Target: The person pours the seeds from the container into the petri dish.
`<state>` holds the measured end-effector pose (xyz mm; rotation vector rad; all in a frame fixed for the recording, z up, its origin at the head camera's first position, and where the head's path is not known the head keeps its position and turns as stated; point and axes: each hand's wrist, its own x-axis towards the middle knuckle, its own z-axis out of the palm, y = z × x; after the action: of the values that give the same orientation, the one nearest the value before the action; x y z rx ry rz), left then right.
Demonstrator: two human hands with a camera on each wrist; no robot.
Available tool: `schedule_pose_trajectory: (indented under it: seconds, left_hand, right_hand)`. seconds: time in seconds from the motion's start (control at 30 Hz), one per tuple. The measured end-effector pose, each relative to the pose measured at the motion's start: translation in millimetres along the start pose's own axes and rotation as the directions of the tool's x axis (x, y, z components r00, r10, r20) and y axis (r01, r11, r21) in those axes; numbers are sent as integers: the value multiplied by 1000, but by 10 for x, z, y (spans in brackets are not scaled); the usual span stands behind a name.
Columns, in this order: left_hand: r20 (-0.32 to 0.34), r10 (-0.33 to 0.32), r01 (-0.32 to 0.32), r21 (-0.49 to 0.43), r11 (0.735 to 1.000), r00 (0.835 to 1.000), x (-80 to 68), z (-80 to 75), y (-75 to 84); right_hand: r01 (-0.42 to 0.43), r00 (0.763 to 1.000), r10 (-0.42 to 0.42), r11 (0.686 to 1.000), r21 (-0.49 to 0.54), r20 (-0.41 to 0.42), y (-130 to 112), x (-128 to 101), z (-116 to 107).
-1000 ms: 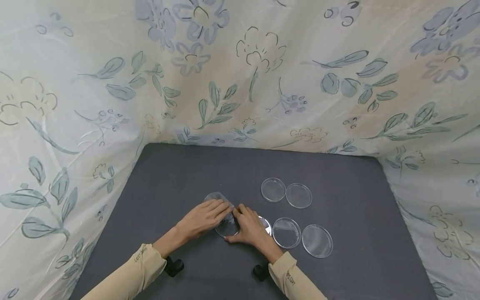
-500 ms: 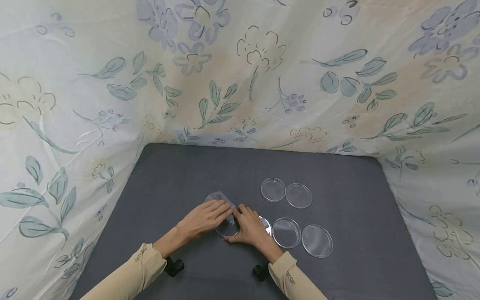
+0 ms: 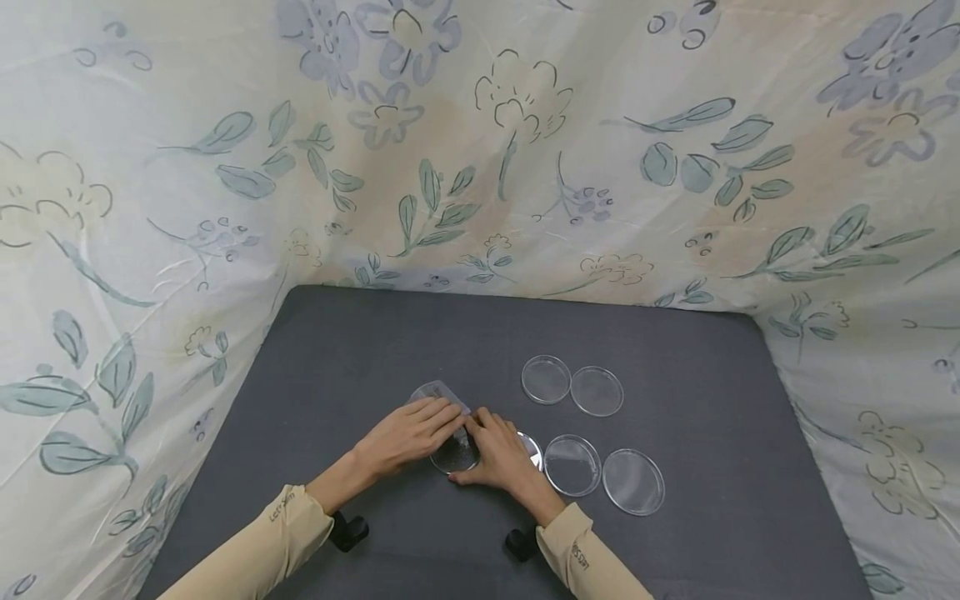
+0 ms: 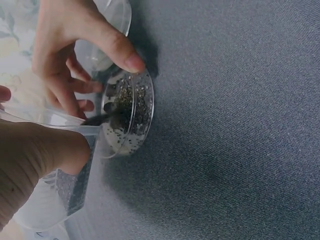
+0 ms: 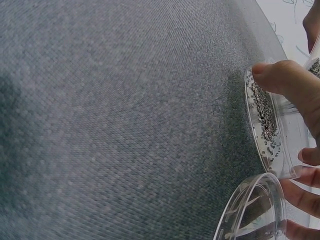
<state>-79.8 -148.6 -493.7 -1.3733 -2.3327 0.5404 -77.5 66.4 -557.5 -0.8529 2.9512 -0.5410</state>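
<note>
Tipping a clear cup [image 4: 65, 170] of tiny dark seeds, the left hand [image 3: 405, 435] curled its fingers round it over a small round dish [image 3: 454, 455] on the gray table [image 3: 360, 350]. The right hand [image 3: 501, 458] pinched that dish's rim.

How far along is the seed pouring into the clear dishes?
Early. One clear round petri dish already holds small dark seeds. In hand: the left hand tilts a clear plastic seed container over it while the right hand steadies its rim. Left: four clear dishes on the dark grey mat look empty.
</note>
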Motion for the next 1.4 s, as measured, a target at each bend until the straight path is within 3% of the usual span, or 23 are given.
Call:
schedule_pose_trajectory:
  seconds: [1.4]
  left_hand:
    - [10,10,-10,22,1000,1000,12,-23,-21]
  right_hand:
    - [0,1000,0,1000,-23,-12,-13,6,-39]
